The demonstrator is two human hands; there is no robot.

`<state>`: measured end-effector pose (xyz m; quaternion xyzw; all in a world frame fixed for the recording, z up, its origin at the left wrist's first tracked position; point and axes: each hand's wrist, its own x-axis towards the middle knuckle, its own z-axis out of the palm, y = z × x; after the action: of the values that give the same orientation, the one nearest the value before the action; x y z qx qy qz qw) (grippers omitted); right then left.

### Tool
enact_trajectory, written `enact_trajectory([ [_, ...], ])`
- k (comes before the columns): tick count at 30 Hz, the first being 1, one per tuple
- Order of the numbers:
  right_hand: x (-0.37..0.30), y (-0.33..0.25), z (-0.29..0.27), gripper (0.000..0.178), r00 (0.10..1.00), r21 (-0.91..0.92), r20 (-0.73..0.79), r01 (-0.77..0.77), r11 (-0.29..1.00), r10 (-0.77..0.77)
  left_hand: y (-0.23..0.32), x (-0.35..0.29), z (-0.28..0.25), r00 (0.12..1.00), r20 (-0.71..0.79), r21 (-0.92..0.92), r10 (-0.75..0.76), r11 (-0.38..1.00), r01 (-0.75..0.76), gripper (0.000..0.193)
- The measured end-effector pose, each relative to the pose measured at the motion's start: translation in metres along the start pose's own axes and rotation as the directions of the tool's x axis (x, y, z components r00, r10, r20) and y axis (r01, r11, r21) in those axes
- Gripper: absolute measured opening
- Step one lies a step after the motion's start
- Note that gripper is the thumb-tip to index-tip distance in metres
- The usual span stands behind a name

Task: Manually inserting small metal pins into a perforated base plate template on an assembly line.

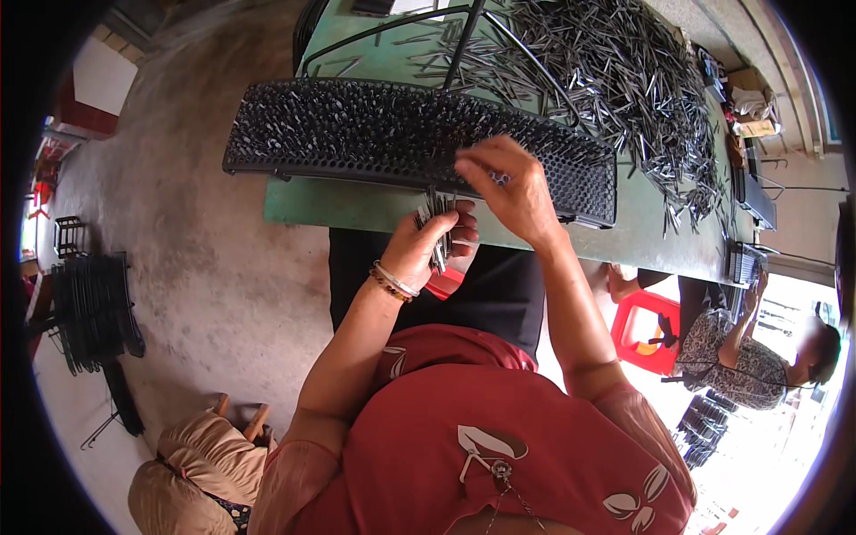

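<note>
My left hand (437, 236) is closed round a bunch of thin dark metal strips (437, 218), held upright just in front of a long black perforated rack (392, 174). Above the rack's front edge, right of its middle, is my right hand (517, 183), its fingers curled in a pinch. Small shiny bits show by its palm; what the fingertips hold is hidden. Many slim metal pieces stand in the rack's holes over the left and middle. Holes at the right end show no pieces standing in them.
The rack sits on a green table (330, 203) with black bars (464, 49) rising behind it. A big heap of loose metal strips (624, 80) covers the table's far right. A red stool (644, 334) and another person (744, 357) are at the right; black racks (89, 308) stand left.
</note>
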<state>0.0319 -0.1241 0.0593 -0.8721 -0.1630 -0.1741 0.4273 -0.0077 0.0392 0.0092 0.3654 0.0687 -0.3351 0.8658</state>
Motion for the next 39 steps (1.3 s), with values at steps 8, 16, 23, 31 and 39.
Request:
enact_trajectory([
  [8, -0.016, 0.001, -0.008, 0.014, 0.849, 0.270, 0.420, -0.453, 0.850, 0.319, 0.000, -0.001, 0.007, 0.998, 0.063, 0.088, 0.022, 0.996, -0.028, 0.027],
  [16, 0.002, -0.010, -0.001, 0.019, 0.865, 0.237, 0.131, -0.502, 0.832, 0.485, -0.007, 0.004, -0.012, 0.999, -0.034, 0.030, -0.013, 0.999, 0.014, 0.032],
  [23, 0.006, -0.001, 0.030, 0.016, 0.903, 0.251, -0.133, -0.369, 0.895, 0.409, -0.005, 0.001, -0.012, 0.993, -0.109, 0.056, -0.034, 0.998, 0.040, 0.029],
  [31, 0.001, -0.004, 0.035, 0.016, 0.943, 0.113, -0.187, -0.259, 0.959, 0.276, -0.007, 0.000, -0.015, 0.994, -0.101, 0.062, -0.040, 0.997, 0.046, 0.029],
  [39, 0.003, -0.001, 0.034, 0.017, 0.952, 0.082, -0.194, -0.225, 0.971, 0.237, -0.008, 0.000, -0.014, 0.993, -0.111, 0.062, -0.050, 0.996, 0.057, 0.028],
])
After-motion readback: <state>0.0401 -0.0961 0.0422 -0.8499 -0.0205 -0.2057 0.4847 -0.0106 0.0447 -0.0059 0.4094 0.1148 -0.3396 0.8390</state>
